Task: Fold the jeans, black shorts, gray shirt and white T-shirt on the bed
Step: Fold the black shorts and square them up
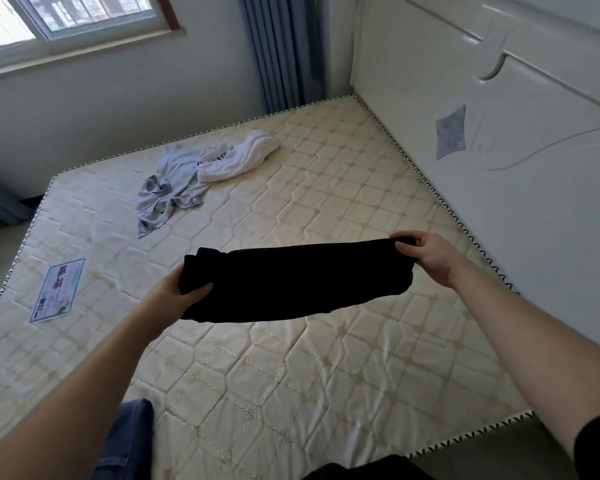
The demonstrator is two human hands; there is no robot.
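I hold the black shorts (295, 282) stretched out flat above the middle of the bed (326, 358). My left hand (177, 292) grips their left end and my right hand (426, 258) pinches their right end. The gray shirt (167, 188) lies crumpled at the far left of the mattress. The white T-shirt (236, 157) lies bunched just right of it, touching it. The jeans (129, 441) show as blue denim at the near edge, under my left forearm, partly hidden.
A white headboard (499, 116) runs along the right side of the bed. A printed label (58, 289) sits on the mattress at the left. Blue curtains (284, 46) hang at the far corner, and a window (66, 15) is on the far wall.
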